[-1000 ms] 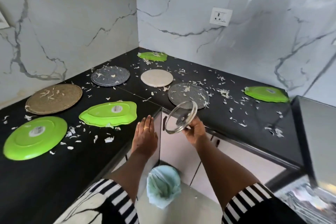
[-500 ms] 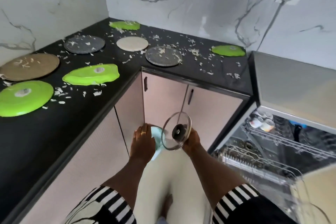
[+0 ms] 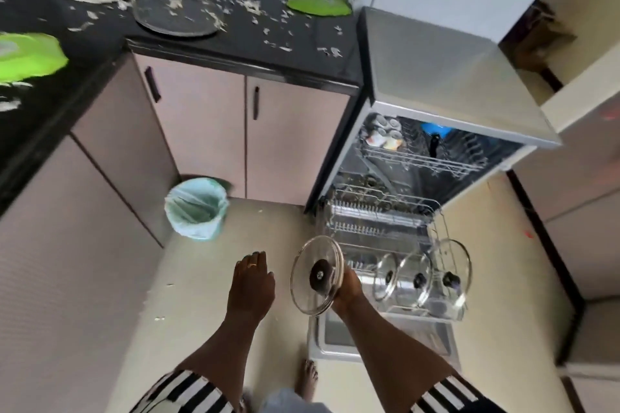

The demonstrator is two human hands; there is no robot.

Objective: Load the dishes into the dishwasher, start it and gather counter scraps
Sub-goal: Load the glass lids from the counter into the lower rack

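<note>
One of your hands, the right hand (image 3: 349, 288), grips a glass lid (image 3: 312, 278) by its rim, upright, just beside the dishwasher's (image 3: 436, 70) extended lower rack (image 3: 379, 211), where three lids (image 3: 417, 278) stand. Your left hand (image 3: 251, 282) hangs flat, fingers straight, holding nothing.

I can read no words, brands or numbers around my hands: the pale sticker on the green plate (image 3: 33, 57), far up and left of my left hand (image 3: 251, 285), is smeared beyond reading, and the glass lid (image 3: 315, 275) gripped in my right hand (image 3: 347, 292) shows no legible lettering
</note>
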